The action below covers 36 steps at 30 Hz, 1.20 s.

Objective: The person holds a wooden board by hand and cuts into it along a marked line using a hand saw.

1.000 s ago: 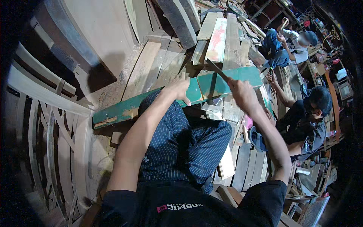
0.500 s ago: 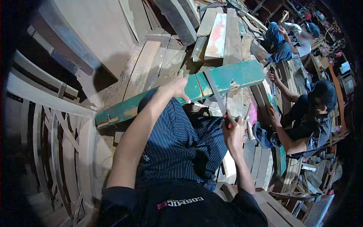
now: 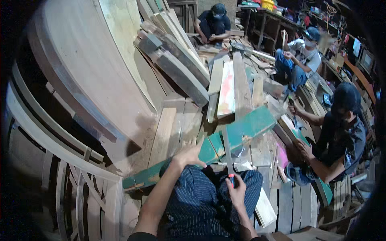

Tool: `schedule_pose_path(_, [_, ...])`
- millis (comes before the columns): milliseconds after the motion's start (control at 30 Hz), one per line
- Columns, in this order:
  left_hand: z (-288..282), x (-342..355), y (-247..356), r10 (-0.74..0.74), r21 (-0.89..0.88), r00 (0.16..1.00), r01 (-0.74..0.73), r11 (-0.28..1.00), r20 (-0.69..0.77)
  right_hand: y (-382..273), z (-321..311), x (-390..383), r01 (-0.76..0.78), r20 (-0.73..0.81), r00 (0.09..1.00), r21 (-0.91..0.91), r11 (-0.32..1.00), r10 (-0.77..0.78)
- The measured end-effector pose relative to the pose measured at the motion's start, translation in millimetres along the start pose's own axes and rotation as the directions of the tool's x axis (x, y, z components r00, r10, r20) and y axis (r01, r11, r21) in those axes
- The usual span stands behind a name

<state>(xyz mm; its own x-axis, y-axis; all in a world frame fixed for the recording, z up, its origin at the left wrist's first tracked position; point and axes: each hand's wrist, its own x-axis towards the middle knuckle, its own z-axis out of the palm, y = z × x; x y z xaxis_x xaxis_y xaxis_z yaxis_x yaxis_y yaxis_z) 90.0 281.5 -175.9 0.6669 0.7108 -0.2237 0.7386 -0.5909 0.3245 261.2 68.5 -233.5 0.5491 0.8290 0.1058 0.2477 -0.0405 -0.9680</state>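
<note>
Amid timber-strewn floorboards (image 3: pixel 295 205), with green plank (image 3: pixel 253 126) aslant against striped trousers (image 3: pixel 191 201): resting left hand (image 3: pixel 187 154) on plank, fingers splayed; clenching saw (image 3: pixel 228 150) with right hand (image 3: pixel 237 190) on plank's near side, blade over it.

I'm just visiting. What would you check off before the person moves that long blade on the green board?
1. Right hand grips the long-bladed tool: ok, closed around its red-and-black handle.
2. Left hand is on the green board: ok, spread on it.
3. Left hand clear of the blade: ok, a gap shows between them.
4. Blade edge meets the board: cannot tell; the blade crosses it, but contact is unclear.
5. Board supported underneath: cannot tell; its underside is hidden.
6. Nearest co-worker clear of the blade: ok, off to the right, apart from it.
</note>
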Motion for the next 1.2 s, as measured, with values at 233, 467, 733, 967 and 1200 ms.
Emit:
schedule_pose_path(233, [3.1, -5.7, -14.1, -0.121, 0.029, 0.992, 0.12, 0.992, 0.046, 59.2, 34.3, -6.1, -0.05, 0.027, 0.999, 0.159, 0.986, 0.046])
schedule_pose_path(467, [11.6, 3.8, -24.9, -0.054, 0.057, 0.997, 0.05, 0.997, 0.061, 98.2, 43.8, -2.8, -0.054, 0.118, 0.992, 0.001, 0.999, 0.054])
schedule_pose_path(733, [10.6, 4.8, -23.7, -0.061, 0.034, 0.998, 0.06, 0.998, 0.026, 104.4, 45.0, -0.4, -0.078, 0.136, 0.988, 0.045, 0.996, 0.072])
schedule_pose_path(967, [8.0, 3.6, -25.3, -0.057, -0.016, 0.997, 0.058, 0.998, 0.045, 108.4, 49.0, -0.7, -0.133, 0.167, 0.979, 0.082, 0.988, 0.118])
schedule_pose_path(1200, [16.7, 3.8, -30.0, -0.078, -0.022, 0.996, 0.078, 0.997, 0.033, 108.0, 48.9, -4.3, -0.128, 0.181, 0.977, 0.094, 0.987, 0.11])
